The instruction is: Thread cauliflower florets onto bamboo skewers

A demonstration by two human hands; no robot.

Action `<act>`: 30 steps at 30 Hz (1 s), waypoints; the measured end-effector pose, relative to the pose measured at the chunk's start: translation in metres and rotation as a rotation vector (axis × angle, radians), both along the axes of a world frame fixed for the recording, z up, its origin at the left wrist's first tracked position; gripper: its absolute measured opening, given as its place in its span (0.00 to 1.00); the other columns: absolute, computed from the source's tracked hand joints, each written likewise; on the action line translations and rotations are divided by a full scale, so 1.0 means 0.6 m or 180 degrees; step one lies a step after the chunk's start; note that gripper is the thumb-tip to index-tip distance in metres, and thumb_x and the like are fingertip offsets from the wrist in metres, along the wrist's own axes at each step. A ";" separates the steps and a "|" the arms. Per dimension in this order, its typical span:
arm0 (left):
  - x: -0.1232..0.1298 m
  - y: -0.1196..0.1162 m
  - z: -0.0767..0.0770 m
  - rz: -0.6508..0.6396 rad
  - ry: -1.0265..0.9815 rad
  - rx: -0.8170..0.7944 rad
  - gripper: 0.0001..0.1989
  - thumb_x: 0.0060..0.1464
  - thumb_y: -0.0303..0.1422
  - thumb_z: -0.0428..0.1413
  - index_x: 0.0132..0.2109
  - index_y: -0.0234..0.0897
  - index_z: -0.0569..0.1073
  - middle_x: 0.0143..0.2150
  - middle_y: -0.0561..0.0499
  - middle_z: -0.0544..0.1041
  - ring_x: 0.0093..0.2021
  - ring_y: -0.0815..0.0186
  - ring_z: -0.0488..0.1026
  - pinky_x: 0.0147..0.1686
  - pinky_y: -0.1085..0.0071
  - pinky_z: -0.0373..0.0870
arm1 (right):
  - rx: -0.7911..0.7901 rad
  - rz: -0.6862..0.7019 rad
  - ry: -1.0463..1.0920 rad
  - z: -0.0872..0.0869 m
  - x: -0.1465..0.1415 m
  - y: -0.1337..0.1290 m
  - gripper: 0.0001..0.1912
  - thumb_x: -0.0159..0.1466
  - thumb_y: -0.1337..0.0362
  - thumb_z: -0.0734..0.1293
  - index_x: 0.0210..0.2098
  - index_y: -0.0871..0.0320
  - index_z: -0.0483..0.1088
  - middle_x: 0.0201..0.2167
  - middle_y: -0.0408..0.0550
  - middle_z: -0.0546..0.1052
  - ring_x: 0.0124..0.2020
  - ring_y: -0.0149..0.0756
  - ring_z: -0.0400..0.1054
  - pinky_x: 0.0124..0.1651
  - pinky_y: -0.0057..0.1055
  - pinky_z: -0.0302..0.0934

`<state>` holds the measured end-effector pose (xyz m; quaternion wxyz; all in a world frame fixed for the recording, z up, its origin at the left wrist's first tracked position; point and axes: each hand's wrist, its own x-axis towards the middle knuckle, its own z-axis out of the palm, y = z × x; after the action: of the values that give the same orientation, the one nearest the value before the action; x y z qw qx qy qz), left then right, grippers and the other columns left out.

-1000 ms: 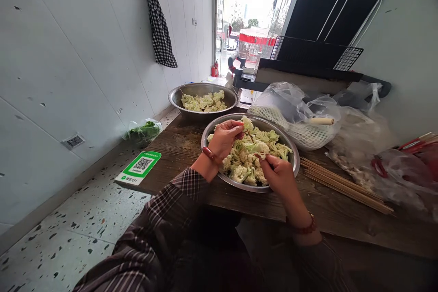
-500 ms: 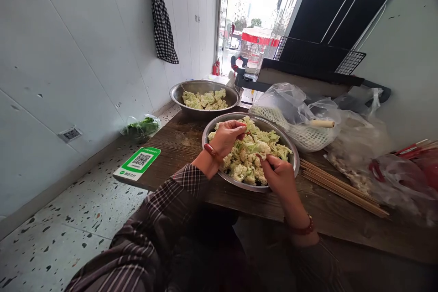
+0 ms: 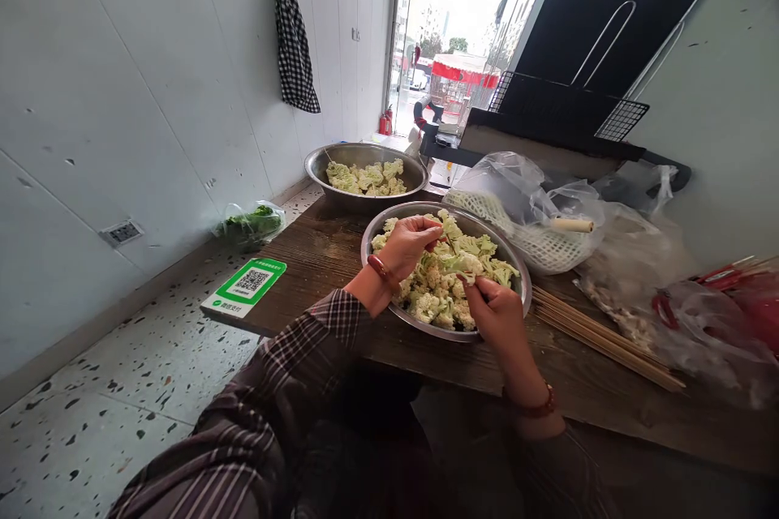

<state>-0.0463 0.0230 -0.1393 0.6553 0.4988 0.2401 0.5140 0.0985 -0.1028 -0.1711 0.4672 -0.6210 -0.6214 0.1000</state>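
Over a steel bowl heaped with cauliflower pieces, both my hands are closed in pinches. My left hand, with a reddish bangle at the wrist, grips what looks like a thin skewer, mostly hidden by the fingers and hard to see against the cauliflower. Lower and to the right, my right hand pinches a small cauliflower floret between thumb and fingers. A bundle of bamboo skewers lies on the table to the right of the bowl.
Behind stands a second steel bowl holding cauliflower with thin sticks in it. Plastic bags crowd the right side of the wooden table. A green payment-code card lies at the left corner. Bagged greens sit beyond the left edge.
The view has shifted very slightly. Both hands keep nearly the same places and the same pinches over the bowl.
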 end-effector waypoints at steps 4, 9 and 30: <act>0.000 0.002 -0.002 0.0005 0.0044 0.0028 0.10 0.44 0.30 0.67 0.28 0.30 0.74 0.24 0.51 0.73 0.21 0.76 0.63 0.24 0.76 0.58 | 0.0053 0.0022 0.0041 0.003 -0.002 -0.001 0.24 0.66 0.54 0.62 0.18 0.54 0.51 0.15 0.37 0.54 0.21 0.28 0.49 0.25 0.30 0.44; 0.007 -0.002 -0.003 0.0024 0.0127 0.0023 0.07 0.44 0.28 0.65 0.27 0.31 0.75 0.23 0.51 0.73 0.22 0.75 0.64 0.24 0.76 0.58 | 0.0058 0.0029 0.0074 -0.001 0.000 0.002 0.24 0.66 0.53 0.62 0.18 0.54 0.51 0.16 0.37 0.54 0.21 0.28 0.49 0.26 0.29 0.45; 0.013 -0.024 0.008 -0.0540 0.0471 0.0520 0.20 0.46 0.47 0.66 0.27 0.33 0.73 0.25 0.54 0.67 0.28 0.71 0.63 0.31 0.73 0.59 | -0.0118 0.0163 0.0745 0.000 0.004 0.004 0.23 0.66 0.49 0.63 0.21 0.56 0.66 0.16 0.39 0.64 0.20 0.29 0.55 0.25 0.28 0.51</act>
<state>-0.0385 0.0088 -0.1346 0.6341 0.6056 0.2020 0.4364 0.1011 -0.1005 -0.1714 0.5222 -0.5976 -0.5763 0.1952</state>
